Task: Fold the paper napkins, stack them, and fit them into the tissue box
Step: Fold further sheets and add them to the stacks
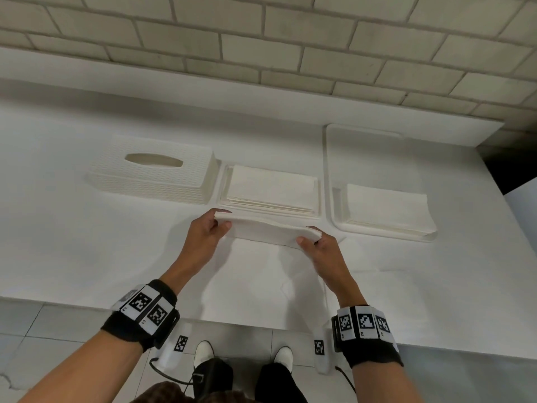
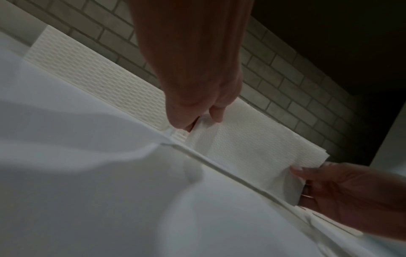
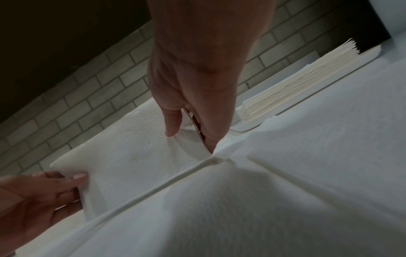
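A white paper napkin (image 1: 267, 231) is lifted at its far edge and bent over toward me. My left hand (image 1: 213, 228) pinches its left corner between thumb and fingers. My right hand (image 1: 312, 242) pinches the right corner the same way. The napkin's near half (image 1: 261, 271) lies flat on the table. In the left wrist view the raised flap (image 2: 241, 139) stands between both hands; the right wrist view shows the flap (image 3: 136, 147) too. A pile of folded napkins (image 1: 271, 187) sits in the tissue box base (image 1: 319, 199). The woven white box cover (image 1: 154, 173) stands to its left.
A white tray (image 1: 331, 170) at the right holds a pile of flat napkins (image 1: 389, 207). A brick wall (image 1: 261, 39) and a raised ledge run behind the white table (image 1: 87, 242). The table's near edge is below my wrists, with tiled floor and my shoes beyond.
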{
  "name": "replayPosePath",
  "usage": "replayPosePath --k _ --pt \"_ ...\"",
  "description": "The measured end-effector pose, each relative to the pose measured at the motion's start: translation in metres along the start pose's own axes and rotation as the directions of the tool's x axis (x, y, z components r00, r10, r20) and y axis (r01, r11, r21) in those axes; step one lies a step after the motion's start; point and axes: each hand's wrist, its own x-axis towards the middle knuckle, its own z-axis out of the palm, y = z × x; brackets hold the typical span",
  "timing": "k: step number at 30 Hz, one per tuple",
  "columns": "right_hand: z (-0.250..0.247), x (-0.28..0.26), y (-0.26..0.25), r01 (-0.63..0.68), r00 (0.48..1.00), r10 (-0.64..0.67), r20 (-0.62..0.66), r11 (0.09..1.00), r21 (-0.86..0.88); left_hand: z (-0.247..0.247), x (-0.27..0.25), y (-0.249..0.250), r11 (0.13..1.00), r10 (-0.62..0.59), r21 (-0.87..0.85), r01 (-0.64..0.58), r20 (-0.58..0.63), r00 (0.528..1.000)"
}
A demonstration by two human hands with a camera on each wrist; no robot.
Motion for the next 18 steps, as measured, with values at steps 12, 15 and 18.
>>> replayPosePath --k 12,15,18 --pt "0.001 0.002 -0.009 -0.023 0.997 0.021 -0.076 1.0 -0.019 0.001 0.012 -0.013 0.989 -0.06 0.131 0.067 -0.056 0.997" --pt "-0.003 0.023 -0.032 0.009 0.985 -0.008 -0.173 1.0 0.004 0.009 0.03 0.017 0.996 -0.027 0.079 0.035 -0.102 0.994" --pt "-0.01 0.064 -0.057 -0.006 0.952 0.012 -0.306 1.0 0.018 0.018 0.066 0.047 0.994 -0.043 0.088 0.061 -0.193 0.98"
